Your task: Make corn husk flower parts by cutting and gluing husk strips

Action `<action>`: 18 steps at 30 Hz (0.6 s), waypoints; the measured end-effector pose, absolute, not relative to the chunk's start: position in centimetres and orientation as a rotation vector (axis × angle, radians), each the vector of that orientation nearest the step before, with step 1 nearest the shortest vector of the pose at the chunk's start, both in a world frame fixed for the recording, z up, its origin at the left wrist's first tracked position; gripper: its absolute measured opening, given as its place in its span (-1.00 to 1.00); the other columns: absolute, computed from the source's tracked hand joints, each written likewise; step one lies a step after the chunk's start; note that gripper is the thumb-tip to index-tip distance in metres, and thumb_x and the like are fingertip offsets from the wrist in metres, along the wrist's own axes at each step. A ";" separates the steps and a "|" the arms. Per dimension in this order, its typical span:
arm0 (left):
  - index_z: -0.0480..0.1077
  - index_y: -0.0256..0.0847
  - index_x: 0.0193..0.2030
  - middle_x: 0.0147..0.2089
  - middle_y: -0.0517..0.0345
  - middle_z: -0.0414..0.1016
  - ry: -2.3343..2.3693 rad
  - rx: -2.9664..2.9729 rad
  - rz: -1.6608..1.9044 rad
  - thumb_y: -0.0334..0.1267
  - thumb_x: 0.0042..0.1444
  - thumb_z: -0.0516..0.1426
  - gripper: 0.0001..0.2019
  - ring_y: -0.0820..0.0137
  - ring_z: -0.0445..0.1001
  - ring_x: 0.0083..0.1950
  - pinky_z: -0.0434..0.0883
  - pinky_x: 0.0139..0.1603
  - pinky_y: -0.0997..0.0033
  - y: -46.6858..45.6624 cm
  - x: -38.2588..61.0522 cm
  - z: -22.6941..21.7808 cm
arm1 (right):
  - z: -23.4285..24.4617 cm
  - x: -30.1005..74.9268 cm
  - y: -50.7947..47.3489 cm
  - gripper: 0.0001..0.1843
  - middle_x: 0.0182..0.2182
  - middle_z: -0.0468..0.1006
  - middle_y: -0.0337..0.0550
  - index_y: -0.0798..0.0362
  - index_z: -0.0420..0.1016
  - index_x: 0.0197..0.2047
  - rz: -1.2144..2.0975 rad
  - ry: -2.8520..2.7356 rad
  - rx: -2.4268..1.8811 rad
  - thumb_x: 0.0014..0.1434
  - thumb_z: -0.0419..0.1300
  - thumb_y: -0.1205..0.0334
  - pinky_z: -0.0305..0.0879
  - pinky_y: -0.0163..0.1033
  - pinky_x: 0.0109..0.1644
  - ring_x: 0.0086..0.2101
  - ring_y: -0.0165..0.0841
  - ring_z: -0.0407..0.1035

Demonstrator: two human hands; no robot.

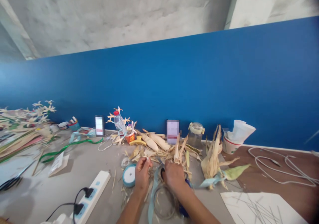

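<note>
My left hand [142, 175] is closed in a pinch on a small pale piece [147, 158], probably husk, just above the table. To its right, my right hand [174, 176] grips a pair of scissors [159, 161]. Their blades point up and left toward the left hand, and a dark handle loop shows by the fingers. Behind both hands spreads a heap of dry corn husks [157, 141]. A roll of blue ribbon [129, 180] lies left of my left hand. Between my forearms are a light blue ribbon strip [153, 194] and a coil of wire [156, 204].
A white power strip [93, 197] with black plugs lies front left. Upright husks [210, 161], a lidded jar [195, 136] and a paper cup [230, 146] stand right. Thin wires rest on white paper [269, 210]. A blue partition [159, 84] rises behind.
</note>
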State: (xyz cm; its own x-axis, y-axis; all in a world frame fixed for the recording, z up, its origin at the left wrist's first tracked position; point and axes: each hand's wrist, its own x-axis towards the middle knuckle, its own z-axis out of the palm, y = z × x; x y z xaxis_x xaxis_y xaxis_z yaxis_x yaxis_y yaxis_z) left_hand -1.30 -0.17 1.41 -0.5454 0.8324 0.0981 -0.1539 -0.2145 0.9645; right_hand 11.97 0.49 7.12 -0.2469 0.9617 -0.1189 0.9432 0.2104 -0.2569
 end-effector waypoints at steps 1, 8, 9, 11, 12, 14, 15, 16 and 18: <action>0.37 -0.22 -0.50 -0.55 0.25 0.36 1.326 0.864 1.824 0.07 -0.16 0.27 -0.63 0.43 0.38 -0.47 0.35 -0.34 0.41 -0.1 -1.4 1.4 | 6.9 11.9 0.5 -0.67 -0.24 0.62 0.23 0.23 0.50 -0.11 0.424 -2.404 -1.874 0.08 0.07 0.34 0.27 -0.04 -0.05 -0.17 -0.02 0.50; 0.40 -0.21 -0.43 -0.51 0.21 0.41 1.361 1.010 1.813 -0.02 -0.04 0.22 -0.73 0.40 0.38 -0.41 0.33 -0.31 0.41 -0.4 -1.5 2.0 | 6.9 11.6 0.6 -0.65 -0.22 0.61 0.27 0.24 0.53 -0.12 0.478 -2.408 -1.854 0.10 0.09 0.23 0.35 -0.07 -0.09 -0.14 -0.02 0.50; 0.40 -0.21 -0.43 -0.51 0.21 0.41 1.365 1.019 1.813 -0.02 -0.04 0.21 -0.73 0.39 0.38 -0.41 0.33 -0.32 0.40 -0.4 -1.5 2.1 | 7.1 11.6 0.6 -0.64 -0.22 0.61 0.27 0.24 0.53 -0.11 0.486 -2.404 -1.859 0.11 0.09 0.23 0.36 -0.09 -0.11 -0.14 -0.02 0.50; 0.41 -0.21 -0.44 -0.52 0.20 0.42 1.366 1.026 1.810 -0.02 -0.05 0.21 -0.73 0.38 0.39 -0.43 0.34 -0.33 0.39 -0.5 -1.4 2.3 | 7.3 11.6 0.8 -0.65 -0.20 0.61 0.25 0.24 0.53 -0.10 0.496 -2.399 -1.873 0.12 0.09 0.24 0.38 -0.11 -0.14 -0.14 -0.02 0.51; 0.41 -0.21 -0.44 -0.53 0.20 0.42 1.363 1.022 1.811 -0.01 -0.06 0.22 -0.72 0.38 0.39 -0.44 0.34 -0.34 0.39 -0.5 -1.3 2.4 | 7.5 11.7 0.8 -0.66 -0.19 0.61 0.25 0.23 0.54 -0.11 0.498 -2.398 -1.881 0.12 0.10 0.25 0.39 -0.11 -0.15 -0.15 -0.02 0.51; 0.42 -0.21 -0.44 -0.53 0.20 0.42 1.358 0.999 1.819 0.00 -0.09 0.23 -0.71 0.37 0.40 -0.45 0.34 -0.35 0.38 -0.5 -1.3 2.5 | 7.7 11.8 1.0 -0.68 -0.18 0.60 0.26 0.24 0.55 -0.13 0.490 -2.401 -1.881 0.13 0.10 0.26 0.39 -0.11 -0.13 -0.14 -0.02 0.50; 0.42 -0.21 -0.43 -0.54 0.20 0.43 1.356 0.988 1.819 0.00 -0.10 0.24 -0.71 0.37 0.40 -0.45 0.34 -0.35 0.38 -0.5 -1.3 2.5 | 7.8 11.9 1.0 -0.68 -0.17 0.60 0.27 0.24 0.56 -0.13 0.481 -2.404 -1.875 0.14 0.09 0.26 0.38 -0.10 -0.12 -0.13 -0.02 0.50; 0.42 -0.21 -0.42 -0.54 0.20 0.42 1.351 0.981 1.819 -0.01 -0.11 0.24 -0.71 0.37 0.40 -0.45 0.34 -0.34 0.38 -0.5 -1.3 2.5 | 7.8 11.9 1.1 -0.68 -0.18 0.60 0.27 0.25 0.56 -0.14 0.472 -2.406 -1.867 0.14 0.09 0.27 0.38 -0.11 -0.10 -0.13 -0.02 0.50; 0.42 -0.21 -0.43 -0.55 0.22 0.41 1.339 0.979 1.818 -0.01 -0.10 0.23 -0.71 0.38 0.38 -0.45 0.34 -0.34 0.38 -0.5 -1.2 2.6 | 7.9 11.9 1.1 -0.68 -0.18 0.60 0.26 0.24 0.55 -0.12 0.459 -2.407 -1.857 0.16 0.08 0.27 0.38 -0.11 -0.10 -0.13 -0.04 0.50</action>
State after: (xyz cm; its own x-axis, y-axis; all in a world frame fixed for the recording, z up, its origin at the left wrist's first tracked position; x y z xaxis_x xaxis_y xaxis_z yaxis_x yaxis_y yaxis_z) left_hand -1.23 -0.50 2.57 -0.4962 0.8494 0.1800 -0.0802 -0.2512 0.9646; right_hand 11.94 1.14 7.86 -0.2690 0.9547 -0.1276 0.9346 0.2267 -0.2741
